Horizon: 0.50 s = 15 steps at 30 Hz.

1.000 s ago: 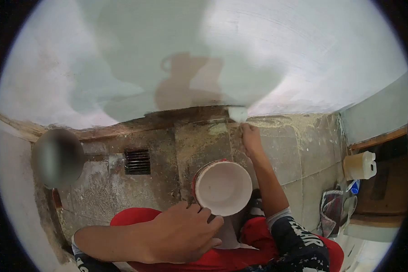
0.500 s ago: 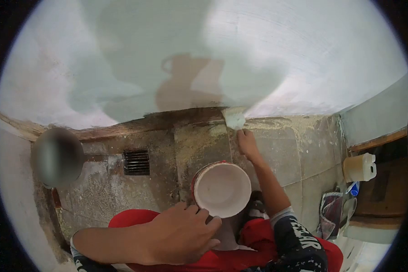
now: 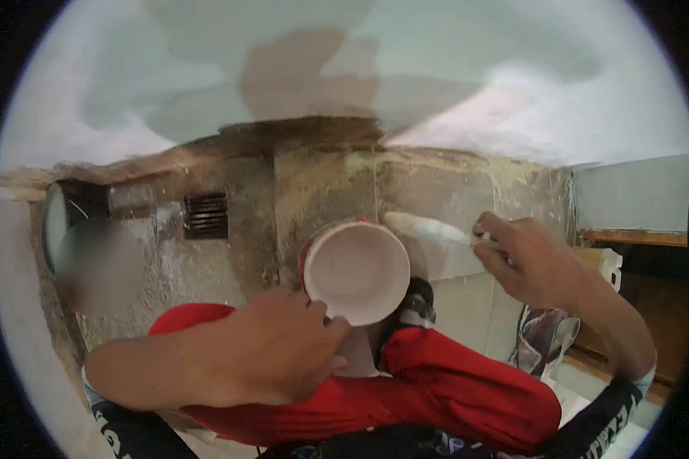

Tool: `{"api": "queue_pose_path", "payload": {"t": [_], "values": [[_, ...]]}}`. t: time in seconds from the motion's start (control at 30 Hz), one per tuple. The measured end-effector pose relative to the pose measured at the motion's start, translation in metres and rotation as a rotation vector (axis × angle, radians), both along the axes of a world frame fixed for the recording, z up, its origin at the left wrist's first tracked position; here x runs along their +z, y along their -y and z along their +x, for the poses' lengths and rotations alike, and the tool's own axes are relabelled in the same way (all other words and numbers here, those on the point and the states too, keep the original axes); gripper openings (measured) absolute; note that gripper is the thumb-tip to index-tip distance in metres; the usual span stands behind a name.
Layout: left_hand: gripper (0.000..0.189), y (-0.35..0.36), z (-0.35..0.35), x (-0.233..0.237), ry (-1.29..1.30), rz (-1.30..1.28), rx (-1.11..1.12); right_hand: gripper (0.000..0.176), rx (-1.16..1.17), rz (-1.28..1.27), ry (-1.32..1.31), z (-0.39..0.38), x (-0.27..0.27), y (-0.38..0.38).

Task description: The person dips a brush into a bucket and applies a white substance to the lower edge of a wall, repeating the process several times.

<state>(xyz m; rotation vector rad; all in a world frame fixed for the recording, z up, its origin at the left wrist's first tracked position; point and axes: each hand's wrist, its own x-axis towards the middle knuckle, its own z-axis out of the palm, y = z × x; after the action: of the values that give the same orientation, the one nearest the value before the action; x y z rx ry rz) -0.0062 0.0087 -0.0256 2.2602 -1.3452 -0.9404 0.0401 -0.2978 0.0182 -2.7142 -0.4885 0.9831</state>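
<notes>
My right hand (image 3: 524, 256) is closed around the handle of a paintbrush (image 3: 429, 228) whose head is covered in white paint. The brush points left, just right of a white-lined bucket (image 3: 360, 271) with red on its outside. At the bucket's near-left side, my left hand (image 3: 279, 344) is curled over the rim. The hand itself hides part of its fingers. Pale paint shows inside the bucket, though its depth is hard to judge. Behind the bucket, a painted wall (image 3: 452, 84) meets the floor, with a bare brown strip (image 3: 298, 134) along its foot.
A floor drain grate (image 3: 206, 216) lies left of the bucket, and a round container (image 3: 57, 222) stands farther left. On the right are a yellowish jug (image 3: 608, 264), a patterned cloth (image 3: 540, 336) and a wooden piece of furniture (image 3: 628, 306). My foot (image 3: 417, 306) rests close beside the bucket.
My right hand has drawn the paintbrush away from the foot of the wall, back and to the right, turning it sideways. My left hand stays at the bucket. The view has shifted.
</notes>
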Motion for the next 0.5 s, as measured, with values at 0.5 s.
{"api": "queue_pose_path", "payload": {"t": [0.5], "values": [[0.037, -0.001, 0.000, 0.011, -0.034, 0.094, 0.005, 0.024, 0.463, 0.065, 0.194, -0.045, -0.207, -0.081]]}}
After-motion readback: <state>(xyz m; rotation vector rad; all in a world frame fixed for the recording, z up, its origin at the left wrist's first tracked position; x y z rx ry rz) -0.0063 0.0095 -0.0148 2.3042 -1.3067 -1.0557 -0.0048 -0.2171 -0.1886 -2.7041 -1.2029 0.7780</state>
